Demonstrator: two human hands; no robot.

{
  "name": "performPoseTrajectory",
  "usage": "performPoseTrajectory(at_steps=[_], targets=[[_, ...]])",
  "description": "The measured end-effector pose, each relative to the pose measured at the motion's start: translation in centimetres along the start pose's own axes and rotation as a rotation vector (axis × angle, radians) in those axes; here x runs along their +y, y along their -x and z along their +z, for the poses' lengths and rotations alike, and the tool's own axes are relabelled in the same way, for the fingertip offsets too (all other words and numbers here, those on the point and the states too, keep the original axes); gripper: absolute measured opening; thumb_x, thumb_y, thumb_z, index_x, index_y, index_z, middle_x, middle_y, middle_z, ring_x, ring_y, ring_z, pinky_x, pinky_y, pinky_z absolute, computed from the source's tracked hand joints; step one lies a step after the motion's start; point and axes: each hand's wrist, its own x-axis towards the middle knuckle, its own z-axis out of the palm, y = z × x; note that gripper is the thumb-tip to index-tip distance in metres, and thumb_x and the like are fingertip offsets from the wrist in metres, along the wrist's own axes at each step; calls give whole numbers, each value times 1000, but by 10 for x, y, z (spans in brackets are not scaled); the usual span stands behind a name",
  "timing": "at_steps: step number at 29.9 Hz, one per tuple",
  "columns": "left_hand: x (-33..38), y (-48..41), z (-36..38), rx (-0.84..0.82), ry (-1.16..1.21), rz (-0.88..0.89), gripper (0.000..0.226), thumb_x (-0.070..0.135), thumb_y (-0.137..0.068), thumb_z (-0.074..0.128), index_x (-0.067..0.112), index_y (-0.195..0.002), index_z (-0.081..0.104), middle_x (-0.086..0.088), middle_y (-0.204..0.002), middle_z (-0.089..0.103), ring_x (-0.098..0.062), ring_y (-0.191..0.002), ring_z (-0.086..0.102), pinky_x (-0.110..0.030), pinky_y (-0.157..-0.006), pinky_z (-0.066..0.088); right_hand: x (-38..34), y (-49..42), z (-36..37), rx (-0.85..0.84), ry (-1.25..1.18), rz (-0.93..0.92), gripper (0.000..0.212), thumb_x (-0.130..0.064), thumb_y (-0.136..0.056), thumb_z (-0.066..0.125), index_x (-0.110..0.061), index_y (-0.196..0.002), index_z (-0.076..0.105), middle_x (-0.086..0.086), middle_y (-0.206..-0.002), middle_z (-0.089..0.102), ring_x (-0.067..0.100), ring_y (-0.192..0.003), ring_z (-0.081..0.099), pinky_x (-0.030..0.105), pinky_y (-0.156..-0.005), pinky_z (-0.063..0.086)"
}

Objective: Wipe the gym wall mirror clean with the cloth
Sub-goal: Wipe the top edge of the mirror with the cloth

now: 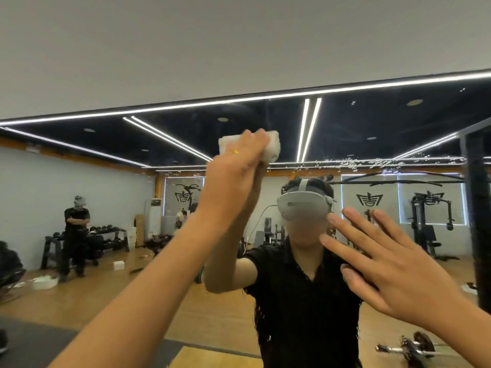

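**left hand wipes high on the mirror, right hand spread beside it**

head view: the left hand is raised on an outstretched arm that comes up from the lower left. its grip is closed round a bunched white cloth, fingers curled over the top of it. a thin yellow ring shows on one finger. the cloth sits high on the mirror, near the middle of the picture and well below the mirror's top edge. whether it presses on the glass cannot be told.

the right hand is lower and to the right. its grip is slack, with the fingers straight and spread, holding nothing, and the palm turned toward the glass. whether it touches the glass cannot be told.

a band of small white droplets runs across the glass to the right of the cloth, at about its height.

the mirror reflects a person in a black shirt wearing a grey headset. it also reflects a wooden floor, a second person standing by a dumbbell rack on the left, and a barbell lying at the lower right. a plain pale wall fills the picture above the mirror.
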Motion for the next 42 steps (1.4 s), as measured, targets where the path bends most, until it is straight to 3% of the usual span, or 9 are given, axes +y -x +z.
performPoseTrajectory(at_steps=[5, 11, 14, 19, 23, 27, 34, 37, 42], targets=[[-7, 13, 15, -12, 20, -34, 38, 10, -101, 59, 9, -139, 61, -12, -143, 60, -32, -135, 55, -60, -106, 50, 1, 0, 0, -9, 4, 0, 60, -42, -101, 44, -23, -158, 40, 10, -169, 26, 31, -157, 23, 60, -121, 25], [-51, 35, -32, 54, -85, -223, 44, 35, -109, 40, 14, -142, 61, -13, -98, 71, -14, -72, 64, -16, -65, 52, 1, 0, 2, 15, -13, -9, 59, -40, -101, 46, -23, -157, 42, 10, -169, 27, 32, -156, 25, 61, -121, 26], [-65, 37, -46, 163, 4, -388, 33, 30, -110, 48, 23, -138, 64, -3, -101, 70, -4, -80, 63, -30, -73, 60, 1, -1, 1, 22, -17, -5, 59, -39, -100, 47, -23, -157, 43, 10, -168, 28, 32, -156, 25, 62, -120, 27], [-33, 31, -48, 174, 128, -389, 30, 20, -107, 56, 20, -135, 66, -7, -118, 72, -17, -100, 68, -9, -81, 53, 0, 0, 2, 15, -14, 3, 60, -40, -100, 47, -24, -158, 41, 9, -169, 25, 31, -157, 22, 60, -121, 25], [14, 5, -23, 62, 176, -237, 34, 14, -104, 60, 13, -137, 65, -10, -139, 65, -29, -129, 62, -46, -104, 55, -1, 0, 2, 13, -15, 7, 60, -41, -101, 46, -24, -158, 41, 9, -169, 25, 30, -157, 21, 60, -122, 24], [39, -16, 13, 30, 175, -223, 31, 8, -102, 61, 12, -131, 69, -9, -137, 66, -29, -134, 56, -47, -117, 42, -2, 0, 0, 16, -19, 17, 60, -42, -101, 47, -25, -158, 41, 7, -170, 25, 28, -158, 19, 57, -124, 21], [19, -81, 30, 77, 33, -192, 29, 16, -104, 48, 14, -121, 71, -10, -110, 71, -32, -103, 66, -44, -89, 51, -2, 0, -2, 11, -21, 16, 59, -41, -100, 49, -26, -157, 42, 6, -169, 26, 26, -158, 18, 56, -124, 20], [18, -100, 31, 92, 102, -58, 28, 12, -106, 43, 15, -102, 70, -8, -98, 62, -21, -94, 62, -22, -82, 46, -1, 0, -1, 24, -29, 17, 59, -41, -100, 50, -26, -157, 43, 6, -169, 27, 26, -158, 19, 56, -123, 22], [23, -74, 22, 85, 94, -206, 30, 14, -105, 52, 17, -128, 71, -10, -109, 71, -22, -97, 64, -20, -84, 46, -2, 0, 0, 46, -32, 16, 58, -40, -100, 49, -26, -156, 44, 6, -168, 29, 26, -158, 21, 55, -124, 21]])
